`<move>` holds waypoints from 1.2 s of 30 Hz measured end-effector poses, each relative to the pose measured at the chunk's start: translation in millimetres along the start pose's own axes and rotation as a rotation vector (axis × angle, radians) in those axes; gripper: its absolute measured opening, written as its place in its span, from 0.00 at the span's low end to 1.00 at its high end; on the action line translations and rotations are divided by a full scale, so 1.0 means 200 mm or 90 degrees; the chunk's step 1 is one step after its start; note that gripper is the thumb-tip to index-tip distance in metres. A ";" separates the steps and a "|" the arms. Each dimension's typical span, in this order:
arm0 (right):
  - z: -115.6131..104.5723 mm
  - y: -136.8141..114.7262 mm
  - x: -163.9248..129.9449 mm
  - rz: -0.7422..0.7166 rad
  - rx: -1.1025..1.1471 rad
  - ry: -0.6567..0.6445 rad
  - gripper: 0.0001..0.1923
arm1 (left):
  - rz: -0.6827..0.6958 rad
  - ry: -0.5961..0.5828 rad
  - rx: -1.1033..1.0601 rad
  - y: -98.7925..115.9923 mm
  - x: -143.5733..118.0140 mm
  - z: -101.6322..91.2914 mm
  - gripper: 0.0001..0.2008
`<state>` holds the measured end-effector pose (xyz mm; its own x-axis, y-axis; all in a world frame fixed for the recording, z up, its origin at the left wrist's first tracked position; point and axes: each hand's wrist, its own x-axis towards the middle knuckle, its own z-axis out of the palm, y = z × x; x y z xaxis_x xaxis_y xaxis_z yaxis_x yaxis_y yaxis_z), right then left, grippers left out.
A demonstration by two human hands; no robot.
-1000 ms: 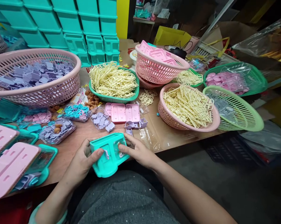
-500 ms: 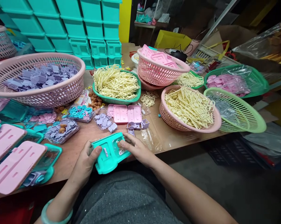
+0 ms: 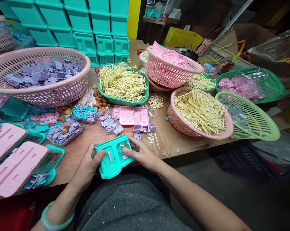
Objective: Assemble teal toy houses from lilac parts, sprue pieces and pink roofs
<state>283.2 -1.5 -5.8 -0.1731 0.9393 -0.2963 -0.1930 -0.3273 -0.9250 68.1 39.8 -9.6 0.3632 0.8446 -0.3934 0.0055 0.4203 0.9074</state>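
A teal plastic toy body (image 3: 112,158) rests at the table's near edge, gripped from both sides. My left hand (image 3: 88,165) clasps its left end, thumb on top. My right hand (image 3: 141,154) holds the right end, with fingertips pressing on a clear window set into its top face. A small lilac piece sits in the middle of the teal part. Just behind it lie a pink panel (image 3: 131,116) and loose lilac pieces (image 3: 145,129).
A large pink basket of lilac parts (image 3: 42,96) stands at the left, with cream frames in a teal tray (image 3: 123,83) and a pink basket (image 3: 183,128). Finished teal-and-pink units (image 3: 17,163) lie near left. Teal boxes (image 3: 87,25) stack behind. A green basket (image 3: 250,128) overhangs the right edge.
The teal body has tilted flatter and lower toward the table edge, and my right fingers have shifted onto its clear window. The view has moved slightly to the right.
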 end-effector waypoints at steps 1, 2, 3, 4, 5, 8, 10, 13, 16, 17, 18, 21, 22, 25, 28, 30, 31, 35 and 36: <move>0.00 0.00 0.00 0.013 0.022 0.002 0.32 | -0.003 -0.002 -0.011 0.00 0.00 -0.01 0.29; 0.00 0.00 0.00 0.022 0.043 0.004 0.31 | -0.004 -0.008 -0.014 0.00 0.01 -0.01 0.29; 0.00 0.00 0.00 0.025 0.059 0.002 0.31 | -0.003 -0.015 -0.010 0.01 0.01 -0.02 0.30; -0.01 -0.01 0.00 0.025 0.067 -0.007 0.31 | -0.001 -0.022 -0.004 0.01 0.01 -0.03 0.30; -0.01 -0.01 0.01 0.025 0.067 -0.021 0.33 | -0.003 -0.026 0.003 0.02 0.00 -0.03 0.31; -0.03 -0.01 0.02 0.029 0.036 -0.059 0.43 | -0.017 0.019 0.020 0.05 -0.02 -0.02 0.38; -0.02 0.00 0.02 0.031 -0.003 -0.052 0.49 | -0.012 0.054 0.059 0.07 -0.04 -0.01 0.49; 0.01 0.01 0.02 0.013 -0.076 -0.033 0.52 | 0.013 0.097 0.170 0.11 -0.06 0.01 0.67; 0.04 0.00 0.01 -0.002 -0.132 -0.023 0.43 | 0.023 0.132 0.199 0.12 -0.07 0.01 0.69; 0.04 0.00 0.01 0.000 -0.143 -0.018 0.40 | 0.018 0.125 0.182 0.11 -0.07 0.01 0.68; 0.05 -0.01 0.01 0.004 -0.152 -0.015 0.36 | 0.012 0.113 0.165 0.11 -0.08 0.01 0.68; 0.07 -0.04 0.01 -0.004 -0.191 0.004 0.29 | 0.021 0.091 0.163 0.08 -0.10 0.01 0.64; 0.07 -0.05 0.00 -0.019 -0.215 0.015 0.28 | 0.039 0.098 0.175 0.07 -0.10 0.01 0.62; 0.09 -0.04 0.01 -0.058 -0.258 0.038 0.25 | 0.064 0.091 0.187 0.06 -0.09 0.01 0.58; 0.10 0.00 0.03 -0.043 -0.188 0.026 0.29 | 0.014 0.010 0.148 0.06 -0.07 -0.02 0.62; 0.10 0.04 0.02 -0.056 -0.130 0.029 0.32 | -0.025 -0.040 0.085 0.07 -0.05 -0.05 0.62; 0.09 0.06 0.00 -0.079 -0.120 0.045 0.32 | -0.041 -0.050 0.048 0.07 -0.05 -0.07 0.58; -0.01 0.12 -0.09 -0.251 -0.285 0.254 0.20 | -0.088 -0.001 -0.045 0.05 -0.08 -0.11 0.39; -0.05 0.12 -0.12 -0.289 -0.355 0.315 0.15 | -0.097 0.012 -0.058 0.04 -0.08 -0.12 0.38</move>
<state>292.5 -30.3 -24.3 0.2703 0.9459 0.1795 0.3824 0.0656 -0.9217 40.0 37.1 1.5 0.3476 0.7744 -0.5286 -0.0256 0.5714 0.8203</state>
